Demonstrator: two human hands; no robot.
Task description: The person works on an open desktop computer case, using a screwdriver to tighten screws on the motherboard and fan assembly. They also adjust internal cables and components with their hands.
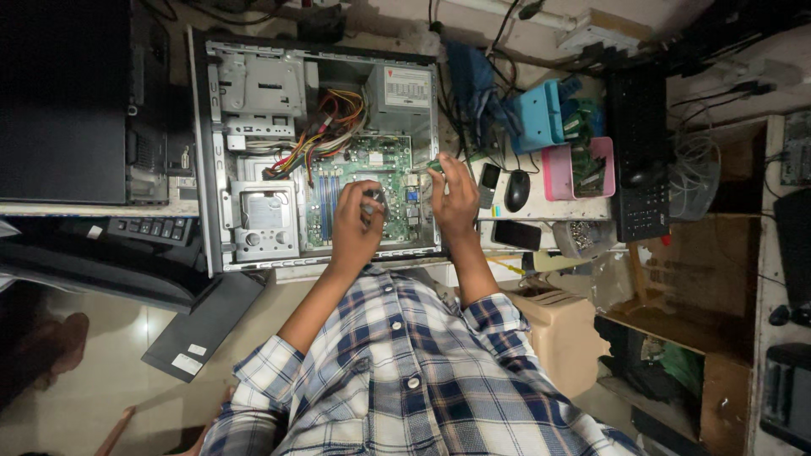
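Observation:
An open desktop computer case point(211, 152) lies on its side, showing a green motherboard point(372, 160). My left hand point(355, 224) is inside the case over the board, closed around a small dark round part point(372, 203). My right hand point(452, 198) rests on the case's right wall with its fingers stretched out. Its fingertips are next to a small green piece point(432, 165) at the rim, and I cannot tell whether they pinch it. A bundle of red, yellow and orange wires point(329, 127) runs above the board, toward the grey power supply point(405, 89).
A silver drive point(262, 221) sits in the case's left bay. Right of the case lie a black mouse point(517, 190), a dark phone point(517, 235), a pink tray point(557, 173), a blue box point(536, 118) and a black keyboard point(639, 152). A black monitor point(63, 101) stands at left, a cardboard box point(562, 329) below right.

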